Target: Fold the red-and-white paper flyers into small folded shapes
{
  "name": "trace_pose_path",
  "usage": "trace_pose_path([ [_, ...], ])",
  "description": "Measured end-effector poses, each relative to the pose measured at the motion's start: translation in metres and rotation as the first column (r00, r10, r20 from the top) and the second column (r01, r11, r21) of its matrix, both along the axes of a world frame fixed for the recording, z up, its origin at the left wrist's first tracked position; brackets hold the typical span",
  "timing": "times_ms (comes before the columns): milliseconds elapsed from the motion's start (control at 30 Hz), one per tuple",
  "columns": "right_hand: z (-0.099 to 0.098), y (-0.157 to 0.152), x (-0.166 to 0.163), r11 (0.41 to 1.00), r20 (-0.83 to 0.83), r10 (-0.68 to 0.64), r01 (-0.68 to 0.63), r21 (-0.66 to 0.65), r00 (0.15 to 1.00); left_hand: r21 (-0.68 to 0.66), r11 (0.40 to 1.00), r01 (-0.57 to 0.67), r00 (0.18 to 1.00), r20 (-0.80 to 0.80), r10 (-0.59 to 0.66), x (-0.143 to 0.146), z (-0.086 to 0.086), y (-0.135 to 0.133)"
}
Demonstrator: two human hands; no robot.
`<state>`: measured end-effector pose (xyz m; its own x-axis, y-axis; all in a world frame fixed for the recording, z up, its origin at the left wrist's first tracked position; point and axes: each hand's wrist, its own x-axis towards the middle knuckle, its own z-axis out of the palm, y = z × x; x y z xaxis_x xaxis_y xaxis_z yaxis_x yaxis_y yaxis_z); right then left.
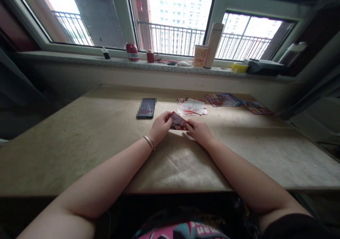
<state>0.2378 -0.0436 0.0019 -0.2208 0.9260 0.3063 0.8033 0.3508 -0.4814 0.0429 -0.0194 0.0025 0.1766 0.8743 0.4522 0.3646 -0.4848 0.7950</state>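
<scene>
Reddish card [177, 122], pinched by left hand [160, 126] and right hand [199, 130], beige table [87, 136], speckled windowsill [85, 59], bright window [177, 12]

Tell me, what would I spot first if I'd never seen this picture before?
Probably the left hand and right hand, holding a dark red card or packet between them over the middle of the table. Next, the bright window behind the table, with a red can on its sill. Then the pile of cards, just beyond the hands.
</scene>
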Motion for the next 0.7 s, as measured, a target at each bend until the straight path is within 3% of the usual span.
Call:
trace_pose_path([
  [200, 0.0004, -0.0004, -0.0002, 1.000, 0.030, -0.009, 0.009, 0.009, 0.999, -0.022, 1.000, 0.013, 0.998, 0.061, -0.012, 0.0007, 0.0008, -0.0018],
  [700, -0.0023, 0.0010, 0.0002, 0.997, 0.094, -0.005, -0.002, 0.074, 0.996, -0.018, 0.999, -0.047, 0.999, 0.004, 0.048, 0.0025, 0.0027, -0.0056],
])
